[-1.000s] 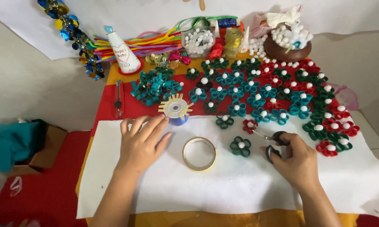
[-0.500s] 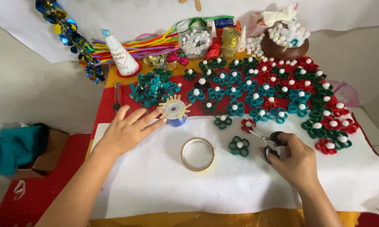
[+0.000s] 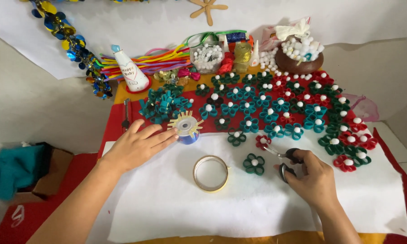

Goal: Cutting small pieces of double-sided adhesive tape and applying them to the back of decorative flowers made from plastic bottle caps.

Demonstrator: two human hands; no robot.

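Left hand (image 3: 138, 145) reaches open-fingered for the fringed paper spool (image 3: 186, 127) just beyond its fingertips on the desk (image 3: 176, 203), best lifted gently by its rim, while right hand (image 3: 313, 178) grips scissors (image 3: 285, 159).

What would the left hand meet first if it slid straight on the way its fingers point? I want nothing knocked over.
Probably the small blue spool with the fringed paper disc, just beyond the left hand's fingertips.

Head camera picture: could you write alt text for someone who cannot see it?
A person's left hand reaches toward a blue ribbon spool while the right hand holds black scissors on a white sheet. A tape ring lies between them, with rows of green, teal and red paper flowers behind.
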